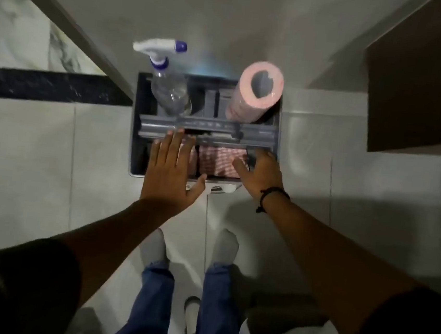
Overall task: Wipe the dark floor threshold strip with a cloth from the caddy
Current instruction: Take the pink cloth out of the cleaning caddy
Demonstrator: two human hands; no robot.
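A grey caddy (276,145) stands on the pale tiled floor in front of my feet. A folded pink-and-white checked cloth (215,162) lies in its near compartment. My left hand (171,171) hovers flat over the caddy's near left part, fingers spread, holding nothing. My right hand (260,173) reaches into the near right part, fingertips curled at the cloth's right edge; no grip shows. The dark threshold strip (45,86) runs across the floor to the left of the caddy.
A clear spray bottle (168,85) with a white and purple trigger stands in the caddy's far left compartment. A pink roll (257,94) stands in the far right one. A door edge (65,22) slants at left. A brown cabinet (423,87) hangs at right.
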